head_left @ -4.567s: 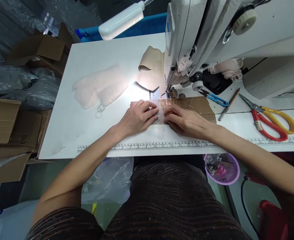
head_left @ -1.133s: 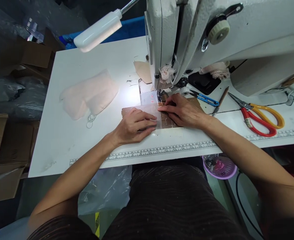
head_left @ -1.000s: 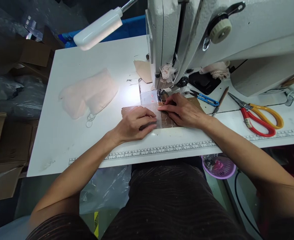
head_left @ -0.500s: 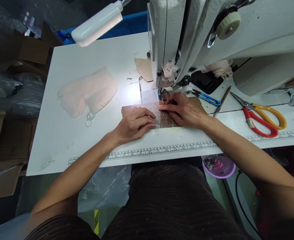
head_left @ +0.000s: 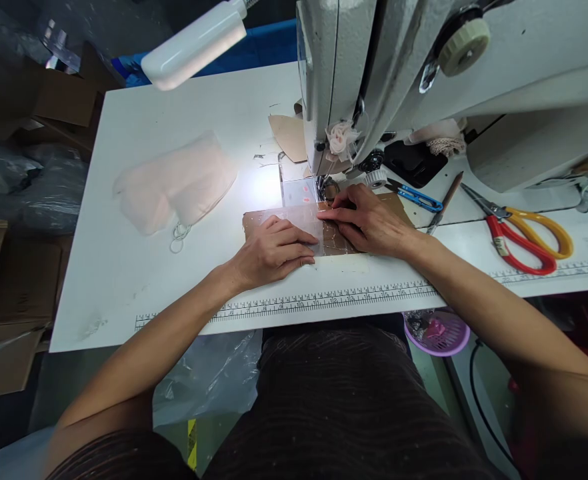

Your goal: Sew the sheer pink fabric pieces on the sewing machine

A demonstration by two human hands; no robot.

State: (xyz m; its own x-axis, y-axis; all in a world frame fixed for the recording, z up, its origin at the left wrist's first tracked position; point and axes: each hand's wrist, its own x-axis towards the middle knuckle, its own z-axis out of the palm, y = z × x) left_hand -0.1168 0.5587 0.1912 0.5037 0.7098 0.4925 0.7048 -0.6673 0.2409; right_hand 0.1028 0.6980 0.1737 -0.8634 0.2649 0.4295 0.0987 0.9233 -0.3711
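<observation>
On the far left of the white work surface, the pale pink sheer fabric piece with its small white ring lies where it did a second ago, well apart from the hands. Printed ruler strip runs along the near edge.

Left hand: flat, palm down, fingers spread and pressing on the clear plastic sheet laid over the brown cardboard template. Nothing gripped, only pinned down. Over the last second it has crept slightly forward and right; the template's left edge has barely moved.

Right hand: fingers curled close, tips pressing the sheet and template right at the presser foot of the white industrial sewing machine. Whether anything is pinched between the tips, cannot tell. Position near-identical to half a second ago.

My read: the big shift came earlier, when the template slid left and up to the needle; now it's fine feeding or alignment, both hands steadying.

Right of the hands: blue thread snips, brown pencil-like tool, red-and-yellow-handled scissors, all untouched. Purple basket sits below the surface edge.
</observation>
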